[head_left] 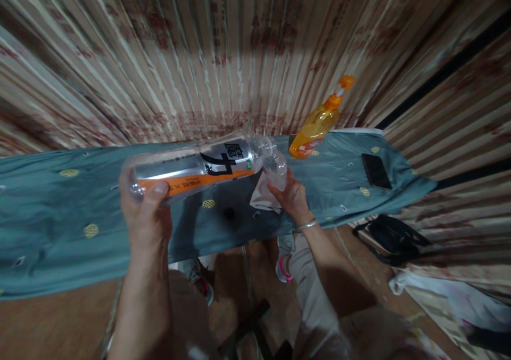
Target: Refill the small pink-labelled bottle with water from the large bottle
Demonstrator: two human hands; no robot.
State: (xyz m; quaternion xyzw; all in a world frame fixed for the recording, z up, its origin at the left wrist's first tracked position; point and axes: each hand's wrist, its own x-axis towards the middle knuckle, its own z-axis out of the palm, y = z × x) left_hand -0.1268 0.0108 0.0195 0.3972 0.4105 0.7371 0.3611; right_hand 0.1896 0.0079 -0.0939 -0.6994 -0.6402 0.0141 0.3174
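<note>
A large clear plastic bottle with a silver and orange label is tilted nearly level over the cloth-covered table. My left hand is wrapped round its base end. At the neck end, my right hand holds a small clear plastic cup, which meets the bottle's mouth. A pale folded cloth lies on the table below the cup, partly behind my right hand. On the table left of the cloth is a small dark round thing.
An orange pump bottle stands at the table's back edge. A black phone lies at the right. Pleated curtains hang behind. A black bag is on the floor at right, with a dark stool frame below.
</note>
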